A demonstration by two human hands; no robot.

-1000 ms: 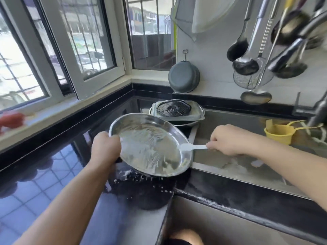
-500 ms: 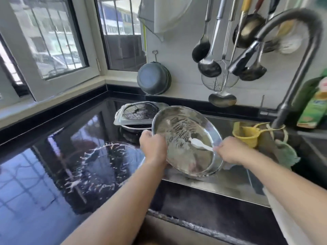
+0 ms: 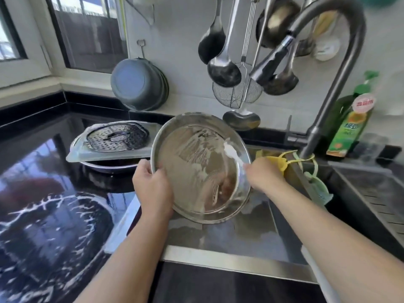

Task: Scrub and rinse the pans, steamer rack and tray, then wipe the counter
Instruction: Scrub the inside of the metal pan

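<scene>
Raised over the sink since before, pan point(image 3: 196, 171) gripped by left hand point(image 3: 153, 189); right hand point(image 3: 264, 177) pinches a seemingly soapy, blurred brush point(image 3: 231, 150).

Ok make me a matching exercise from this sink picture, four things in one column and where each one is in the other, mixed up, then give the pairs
Things:
1. round pan
2. steamer rack
3. white brush
4. green bottle

Places:
A. gripped by the right hand
B. standing right of the tap
C. held at its rim by the left hand, tilted over the sink
D. lying on the tray on the counter

Pairs: 1-C, 2-D, 3-A, 4-B
</scene>
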